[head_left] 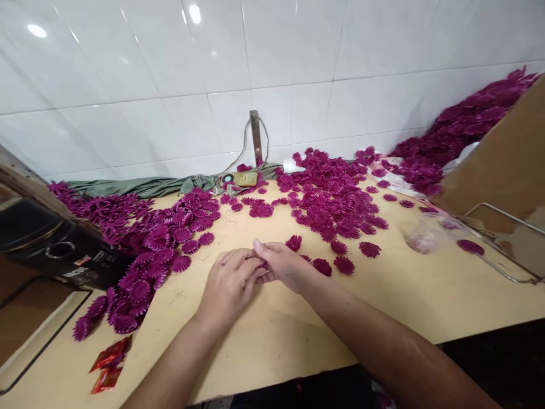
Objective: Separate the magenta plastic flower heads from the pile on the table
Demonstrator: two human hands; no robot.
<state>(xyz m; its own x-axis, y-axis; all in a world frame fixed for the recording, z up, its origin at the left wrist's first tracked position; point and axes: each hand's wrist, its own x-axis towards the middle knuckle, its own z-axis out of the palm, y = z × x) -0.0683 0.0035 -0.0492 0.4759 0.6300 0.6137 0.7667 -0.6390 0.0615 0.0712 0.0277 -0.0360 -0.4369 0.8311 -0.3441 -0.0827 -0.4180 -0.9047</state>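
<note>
My left hand [232, 278] and my right hand [283, 264] meet over the middle of the table, fingers closed and pressed together. Between the fingertips shows a small bit of a purple flower piece [263, 266]; the rest of it is covered by the fingers. Just right of my right hand lie loose purple flower pieces [344, 264] with fringed edges. A large heap of purple flower pieces [332, 199] spreads behind them. To the left of my left hand is another heap of layered purple flowers [159, 238].
At left stands a black cylindrical container [63, 244], with red wrappers [108, 363] below it. A yellow-cased phone [240, 179] lies by green cloth [140, 186] along the tiled wall. Rightward are a clear plastic cup [423, 236], a metal wire frame [502, 267] and cardboard [494, 165].
</note>
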